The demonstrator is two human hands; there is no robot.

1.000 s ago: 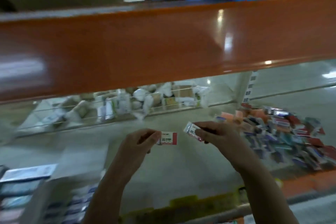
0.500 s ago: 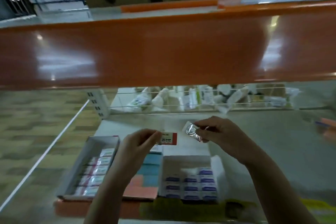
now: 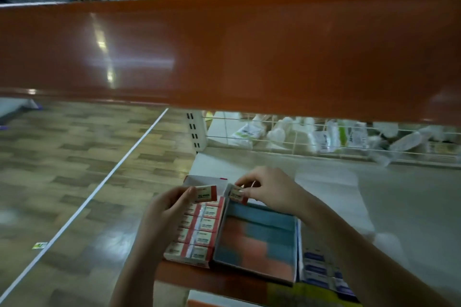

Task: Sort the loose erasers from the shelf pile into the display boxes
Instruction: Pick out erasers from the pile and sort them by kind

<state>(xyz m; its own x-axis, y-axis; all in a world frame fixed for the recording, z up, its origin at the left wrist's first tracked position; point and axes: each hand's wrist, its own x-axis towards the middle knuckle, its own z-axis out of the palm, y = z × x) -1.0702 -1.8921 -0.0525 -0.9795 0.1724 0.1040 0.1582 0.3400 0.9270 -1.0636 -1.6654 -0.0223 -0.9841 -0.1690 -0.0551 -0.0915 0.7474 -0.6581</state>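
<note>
Head view. Orange beam (image 3: 224, 52) of the upper shelf spans the frame and hides everything above the lower shelf (image 3: 399, 207). Wire basket (image 3: 324, 142) of white packets runs along the shelf's back edge. Left hand (image 3: 172, 209) pinches a red-and-white eraser (image 3: 206, 193) over the far end of the red display box (image 3: 199, 229), at the shelf's left front corner. Right hand (image 3: 269, 189) pinches a second eraser (image 3: 236, 194), just beside the first. Blue-and-orange box (image 3: 257, 244) touches the red one; blue-eraser box (image 3: 321, 271) lies right. Bare shelf right of the hands.
</note>
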